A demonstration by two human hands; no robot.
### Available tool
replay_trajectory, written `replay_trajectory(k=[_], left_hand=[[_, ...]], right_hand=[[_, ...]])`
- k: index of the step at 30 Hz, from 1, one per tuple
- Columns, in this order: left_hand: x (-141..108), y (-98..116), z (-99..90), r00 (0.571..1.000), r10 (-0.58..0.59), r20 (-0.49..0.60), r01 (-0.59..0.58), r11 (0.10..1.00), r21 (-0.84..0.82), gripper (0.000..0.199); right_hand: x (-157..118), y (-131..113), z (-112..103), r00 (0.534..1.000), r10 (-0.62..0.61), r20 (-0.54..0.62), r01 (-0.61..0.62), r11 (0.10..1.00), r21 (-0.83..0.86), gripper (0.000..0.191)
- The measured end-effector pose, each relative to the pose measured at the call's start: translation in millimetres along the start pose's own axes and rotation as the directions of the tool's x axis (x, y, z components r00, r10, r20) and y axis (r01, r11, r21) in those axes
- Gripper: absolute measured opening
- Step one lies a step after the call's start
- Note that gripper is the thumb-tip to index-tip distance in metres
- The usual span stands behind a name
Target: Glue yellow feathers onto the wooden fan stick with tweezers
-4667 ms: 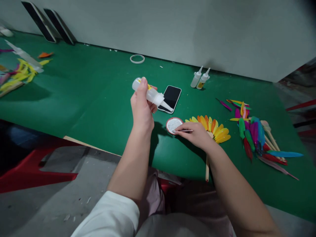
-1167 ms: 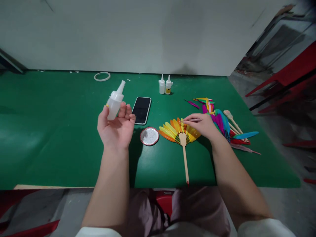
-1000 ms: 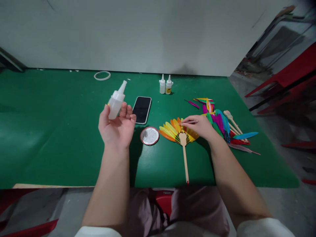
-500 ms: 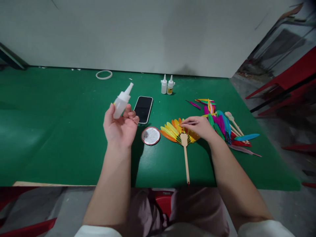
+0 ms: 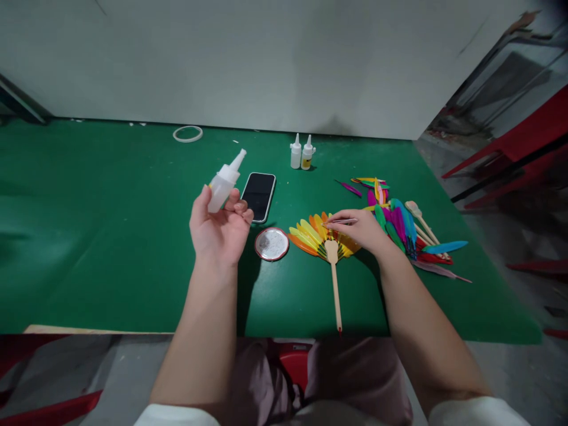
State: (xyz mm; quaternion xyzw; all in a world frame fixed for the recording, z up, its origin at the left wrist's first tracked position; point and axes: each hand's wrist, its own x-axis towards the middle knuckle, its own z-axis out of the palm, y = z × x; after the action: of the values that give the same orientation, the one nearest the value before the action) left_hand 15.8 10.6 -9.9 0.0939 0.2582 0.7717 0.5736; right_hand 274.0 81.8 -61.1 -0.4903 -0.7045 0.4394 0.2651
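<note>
The fan's wooden stick [image 5: 335, 296] points toward the table's near edge, its orange and yellow feathers [image 5: 310, 232] spread on the green table [image 5: 110, 248]. The right hand [image 5: 361, 229] rests on them, pinching tweezers [image 5: 339, 222]. Left of the fan sits a round lid [image 5: 271, 244]. The left hand [image 5: 219, 228] grips a glue bottle [image 5: 224, 183], nozzle tilted up. Beyond lie a phone [image 5: 259, 189], loose feathers [image 5: 399, 222] and 2 small bottles [image 5: 300, 153].

Yellow-orange feather fan [image 5: 317, 234] on a green table [image 5: 110, 236], black phone [image 5: 259, 189].
</note>
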Motion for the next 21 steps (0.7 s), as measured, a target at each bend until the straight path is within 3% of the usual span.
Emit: replay_trajectory(k=[21], left_hand=[[0.1, -1.3, 0.5, 1.000, 0.000, 0.014, 0.000, 1.000, 0.007, 0.019]], right_hand=[[-2.0, -7.2, -1.5, 0.999, -0.039, -0.036, 0.034, 0.993, -0.114, 0.023]])
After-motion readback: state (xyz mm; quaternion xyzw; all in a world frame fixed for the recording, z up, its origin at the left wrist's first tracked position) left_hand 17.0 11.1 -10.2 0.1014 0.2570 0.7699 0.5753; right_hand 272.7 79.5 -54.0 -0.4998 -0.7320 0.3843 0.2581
